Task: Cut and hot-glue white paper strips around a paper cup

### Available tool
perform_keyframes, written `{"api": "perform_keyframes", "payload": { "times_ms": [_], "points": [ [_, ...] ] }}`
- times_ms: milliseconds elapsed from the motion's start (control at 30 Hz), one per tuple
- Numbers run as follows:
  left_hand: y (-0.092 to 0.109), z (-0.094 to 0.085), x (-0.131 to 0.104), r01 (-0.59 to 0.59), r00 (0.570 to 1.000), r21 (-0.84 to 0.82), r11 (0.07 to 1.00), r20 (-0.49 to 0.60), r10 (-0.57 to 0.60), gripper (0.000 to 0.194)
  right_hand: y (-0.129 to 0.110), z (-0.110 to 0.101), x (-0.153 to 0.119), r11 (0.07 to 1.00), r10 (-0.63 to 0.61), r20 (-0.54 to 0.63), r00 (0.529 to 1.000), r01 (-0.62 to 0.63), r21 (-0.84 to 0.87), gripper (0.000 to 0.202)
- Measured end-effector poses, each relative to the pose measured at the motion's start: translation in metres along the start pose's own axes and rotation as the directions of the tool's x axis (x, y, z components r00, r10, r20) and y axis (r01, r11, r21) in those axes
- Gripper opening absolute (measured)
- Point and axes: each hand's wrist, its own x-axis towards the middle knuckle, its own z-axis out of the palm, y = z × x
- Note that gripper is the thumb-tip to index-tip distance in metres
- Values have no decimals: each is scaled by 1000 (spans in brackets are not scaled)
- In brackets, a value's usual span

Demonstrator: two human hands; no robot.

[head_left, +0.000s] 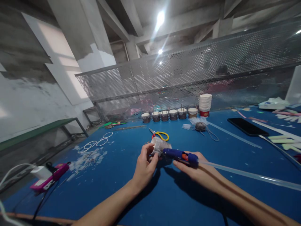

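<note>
My left hand (147,161) is closed round a small paper cup (159,145) that lies tilted on its side, its surface whitish grey. In my right hand (199,171) is a blue hot glue gun (181,157), its nozzle end at the cup's side. A long clear glue stick (249,177) runs out of the gun's back toward the right edge. The nozzle tip and the fingers under the gun are partly hidden. Just beyond the cup lie scissors (162,135) with yellow and red handles.
Several dark-wrapped cups (164,116) and a stack of paper cups (205,103) stand along the back. A ball of grey cord (200,126) and a black phone (246,126) lie right. White rings (102,142) and a pink power strip (50,179) are left.
</note>
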Motion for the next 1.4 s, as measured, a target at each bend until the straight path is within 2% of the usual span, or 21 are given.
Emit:
{"api": "perform_keyframes", "payload": {
  "times_ms": [133, 300, 500, 700, 833, 1033, 1200, 1400],
  "points": [
    [4, 0, 1, 10, 1000, 16, 1000, 10, -11, 25, 1, 1, 1, 998, -51, -20, 999, 50, -30, 24],
    [5, 0, 1, 16, 1000, 6, 1000, -17, -16, 24, 2, 1, 0, 996, -25, -7, 1000, 25, -86, 28],
    [6, 1, 1, 29, 1000, 9, 1000, -11, -29, 25, 2, 3, 1, 993, -58, -31, 998, 55, -103, 28],
    [6, 0, 3, 33, 999, -16, 999, -32, -34, 25, -3, 0, 1, 994, -17, -10, 1000, 16, -112, 27],
    [6, 1, 3, 39, 998, -27, 999, -39, -40, 25, -7, -1, -1, 998, -11, -28, 1000, 9, -57, 27],
    [13, 0, 6, 117, 992, -89, 989, -42, -121, 24, -4, -6, -1, 981, 194, -26, 981, -193, 16, 33],
    [16, -1, 11, 195, 976, -116, 974, -73, -205, 25, -1, -8, 0, 989, 143, 3, 990, -143, 48, 36],
    [14, -1, 13, 210, 972, -53, 976, -94, -214, 20, 0, -6, 1, 985, 156, 10, 988, -156, 69, 35]
  ]
}}
